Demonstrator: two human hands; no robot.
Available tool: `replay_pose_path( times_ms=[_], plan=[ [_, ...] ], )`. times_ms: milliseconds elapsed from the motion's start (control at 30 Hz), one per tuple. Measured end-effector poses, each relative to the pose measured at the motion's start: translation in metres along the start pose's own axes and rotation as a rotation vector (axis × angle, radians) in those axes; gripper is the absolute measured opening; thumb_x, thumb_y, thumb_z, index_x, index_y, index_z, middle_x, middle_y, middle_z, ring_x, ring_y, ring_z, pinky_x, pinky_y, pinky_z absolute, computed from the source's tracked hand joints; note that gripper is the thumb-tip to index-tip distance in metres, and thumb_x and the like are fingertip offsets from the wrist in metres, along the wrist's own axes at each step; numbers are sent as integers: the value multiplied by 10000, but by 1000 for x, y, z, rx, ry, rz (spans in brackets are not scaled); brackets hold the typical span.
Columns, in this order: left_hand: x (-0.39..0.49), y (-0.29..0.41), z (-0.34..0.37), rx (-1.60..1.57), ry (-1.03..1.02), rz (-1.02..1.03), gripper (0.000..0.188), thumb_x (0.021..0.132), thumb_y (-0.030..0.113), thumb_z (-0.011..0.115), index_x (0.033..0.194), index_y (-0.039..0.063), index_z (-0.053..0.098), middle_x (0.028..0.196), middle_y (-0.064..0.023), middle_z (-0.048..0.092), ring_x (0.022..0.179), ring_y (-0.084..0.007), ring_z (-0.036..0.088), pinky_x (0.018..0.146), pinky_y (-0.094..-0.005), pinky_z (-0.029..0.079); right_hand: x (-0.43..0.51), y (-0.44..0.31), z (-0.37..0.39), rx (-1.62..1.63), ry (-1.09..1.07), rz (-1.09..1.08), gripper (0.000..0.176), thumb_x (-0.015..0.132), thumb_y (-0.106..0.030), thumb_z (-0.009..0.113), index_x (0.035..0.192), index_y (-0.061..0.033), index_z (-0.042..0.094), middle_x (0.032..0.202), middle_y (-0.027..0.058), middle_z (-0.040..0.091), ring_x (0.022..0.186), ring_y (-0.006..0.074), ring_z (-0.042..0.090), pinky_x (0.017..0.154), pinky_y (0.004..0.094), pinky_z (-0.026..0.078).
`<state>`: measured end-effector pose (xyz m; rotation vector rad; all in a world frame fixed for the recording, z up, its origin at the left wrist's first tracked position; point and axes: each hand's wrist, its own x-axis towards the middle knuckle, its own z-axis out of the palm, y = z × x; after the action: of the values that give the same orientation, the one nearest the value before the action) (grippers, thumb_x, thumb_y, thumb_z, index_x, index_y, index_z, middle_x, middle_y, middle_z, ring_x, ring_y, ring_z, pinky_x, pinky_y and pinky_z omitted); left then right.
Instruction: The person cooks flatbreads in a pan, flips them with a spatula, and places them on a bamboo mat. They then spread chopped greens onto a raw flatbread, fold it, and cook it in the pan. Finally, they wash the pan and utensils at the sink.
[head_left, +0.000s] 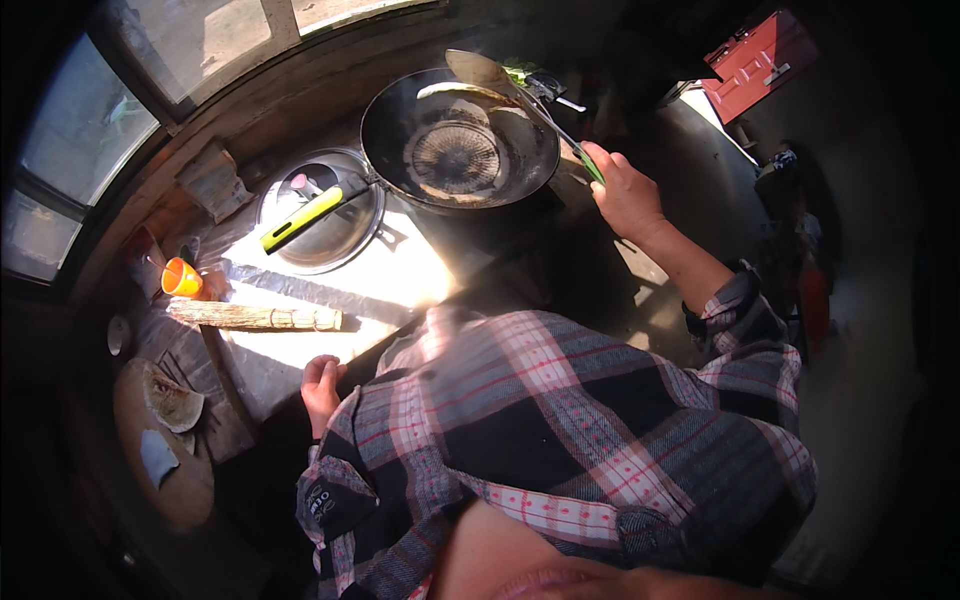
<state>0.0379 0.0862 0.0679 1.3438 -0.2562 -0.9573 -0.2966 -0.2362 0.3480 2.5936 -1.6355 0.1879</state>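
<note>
My right hand (626, 191) grips the green handle of a metal wok spatula (480, 69). The spatula's blade is raised over the far rim of a dark wok (390, 154). Ring-shaped marks show on the wok's bottom, and a pale strip I cannot identify lies along its far wall. The wok's yellow-green and black handle (304, 219) reaches left across a round metal lid (322, 251) with a pink-tipped knob. My left hand (321, 386) is low at the counter's front edge, its fingers curled and nothing visible in them.
A straw whisk brush (255, 315) and an orange cup (181, 277) are on the sunlit counter (409, 262). At left, a round wooden board (191, 487) bears a cut piece of melon or squash (174, 401). Leafy greens (519, 71) sit behind the wok, below windows (90, 135).
</note>
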Motion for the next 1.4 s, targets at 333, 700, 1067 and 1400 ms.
replay_pose_path(
  times_ms=[333,700,1067,1400],
  plan=[
    [-9,-3,16,23,-24,-68,88,911,55,545,972,10,592,922,-40,595,840,-138,567,789,-270,465,30,14,-25,-56,-12,-109,531,822,-122,608,1329,-191,464,1041,121,586,946,321,598,832,397,490],
    [-29,-8,32,52,-62,-83,134,915,87,555,1003,-6,596,916,-43,603,858,-144,576,802,-272,457,86,3,-111,40,-640,112,493,835,-70,551,1323,-89,481,737,88,558,522,150,513,463,304,438],
    [-40,-26,39,4,-46,-56,141,918,81,549,1021,-6,591,945,-55,612,840,-147,587,793,-270,466,128,-24,-126,-50,-1016,256,441,847,-148,579,1287,-143,545,730,59,564,543,120,484,475,252,397],
    [-37,-18,31,-11,-7,-81,130,910,45,542,1019,-3,595,937,-56,611,834,-139,583,790,-267,469,105,11,-55,365,-844,75,454,885,-114,546,1337,-98,496,650,-16,478,489,56,400,420,218,319]
  ],
)
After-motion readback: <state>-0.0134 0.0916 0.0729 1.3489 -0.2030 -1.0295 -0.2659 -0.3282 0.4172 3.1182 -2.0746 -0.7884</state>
